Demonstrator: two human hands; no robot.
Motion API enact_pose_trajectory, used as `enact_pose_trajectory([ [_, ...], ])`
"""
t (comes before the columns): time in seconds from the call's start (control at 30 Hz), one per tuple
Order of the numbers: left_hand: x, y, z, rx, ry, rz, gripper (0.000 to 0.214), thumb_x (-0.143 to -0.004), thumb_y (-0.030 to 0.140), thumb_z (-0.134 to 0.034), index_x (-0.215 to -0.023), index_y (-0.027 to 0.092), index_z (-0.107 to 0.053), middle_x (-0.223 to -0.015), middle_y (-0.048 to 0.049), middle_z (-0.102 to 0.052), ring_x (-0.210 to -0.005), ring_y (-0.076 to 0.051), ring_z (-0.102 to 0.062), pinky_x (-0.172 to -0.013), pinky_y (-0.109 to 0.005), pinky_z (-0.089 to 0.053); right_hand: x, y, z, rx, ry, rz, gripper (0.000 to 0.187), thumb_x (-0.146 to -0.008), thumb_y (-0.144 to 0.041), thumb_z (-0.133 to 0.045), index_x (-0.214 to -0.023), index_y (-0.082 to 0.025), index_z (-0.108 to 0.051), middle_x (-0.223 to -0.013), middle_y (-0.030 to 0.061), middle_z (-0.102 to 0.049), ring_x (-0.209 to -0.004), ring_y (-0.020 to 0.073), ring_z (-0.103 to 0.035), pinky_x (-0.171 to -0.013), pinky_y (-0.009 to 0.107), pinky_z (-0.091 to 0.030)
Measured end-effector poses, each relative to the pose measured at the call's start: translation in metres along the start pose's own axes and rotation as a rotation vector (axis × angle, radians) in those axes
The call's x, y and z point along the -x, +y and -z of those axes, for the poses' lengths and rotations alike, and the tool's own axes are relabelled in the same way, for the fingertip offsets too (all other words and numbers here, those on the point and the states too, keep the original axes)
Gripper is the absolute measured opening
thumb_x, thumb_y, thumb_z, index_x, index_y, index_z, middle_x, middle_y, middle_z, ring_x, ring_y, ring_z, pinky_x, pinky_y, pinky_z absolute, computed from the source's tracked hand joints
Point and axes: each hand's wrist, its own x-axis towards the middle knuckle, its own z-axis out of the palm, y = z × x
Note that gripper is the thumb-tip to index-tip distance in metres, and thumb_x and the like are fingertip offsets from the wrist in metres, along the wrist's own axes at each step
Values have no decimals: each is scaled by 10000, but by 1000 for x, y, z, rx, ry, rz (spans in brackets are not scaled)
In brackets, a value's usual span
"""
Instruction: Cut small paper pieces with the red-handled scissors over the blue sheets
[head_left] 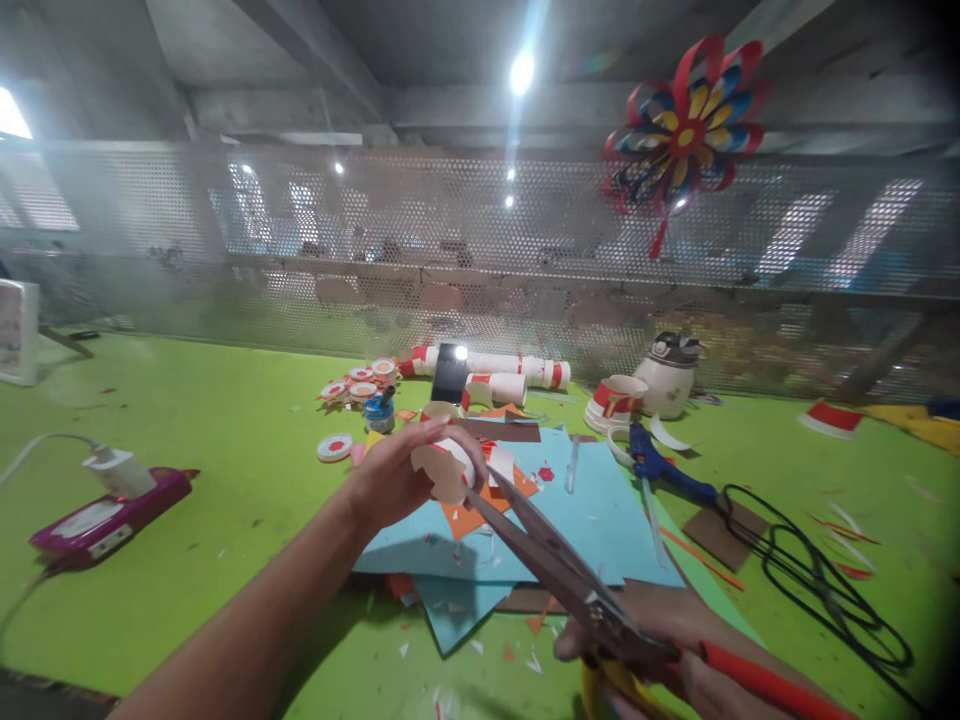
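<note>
My left hand (pixel 397 465) is closed round a white paper cup (pixel 442 470), its cream inside turned toward me and its rim cut unevenly. In my right hand (pixel 675 660), at the lower right, is a pair of scissors (pixel 577 590) with one red and one yellow handle part showing. The blades stand apart and point up and left, their tips at the cup's right edge. Whether they touch the paper I cannot tell. Beneath the hands lie light blue paper sheets (pixel 600 510) with orange paper (pixel 469 518) and small scraps on top.
A blue glue gun (pixel 664 470) with a looped black cable (pixel 817 580) lies right. Behind are a red-and-white cup (pixel 615 400), a white jar (pixel 667 380), a phone (pixel 448 372), paper tubes (pixel 540 370) and a blue pot (pixel 379 412). A purple power strip (pixel 112 515) lies left.
</note>
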Motion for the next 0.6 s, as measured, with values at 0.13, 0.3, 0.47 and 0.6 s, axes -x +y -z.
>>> enact_pose_trajectory([
  [0.13,0,0,0,-16,-55,-28,471,-851,455,-421,-735,101,-709,-630,-86,-601,-610,-180,-554,-566,-293,-417,3,10,-2,187,113,86,450,-888,-540,-415,-1159,-265,-647,-954,113,-669,-797,286,-627,-686,375,-496],
  [0.3,-2,-1,-4,-11,-32,-7,451,-878,387,-396,-741,86,-703,-633,-101,-631,-603,-184,-577,-558,-283,-402,-17,-10,-7,656,397,192,419,-866,-335,-583,-1267,-276,-480,-1019,87,-609,-886,267,-586,-748,367,-476],
  [0.47,-3,-7,-10,106,-6,37,398,-898,351,-361,-845,107,-672,-718,-106,-661,-620,-193,-615,-517,-268,-395,-31,-13,3,965,424,314,401,-890,-206,-536,-1280,-136,-475,-895,105,-548,-777,245,-549,-658,376,-477],
  [0.6,-1,-11,-12,82,22,86,366,-901,369,-389,-810,119,-641,-689,-96,-655,-612,-188,-610,-538,-271,-412,-28,-11,9,1073,419,353,433,-850,-135,-537,-1277,-78,-495,-855,103,-523,-736,238,-517,-615,377,-461],
])
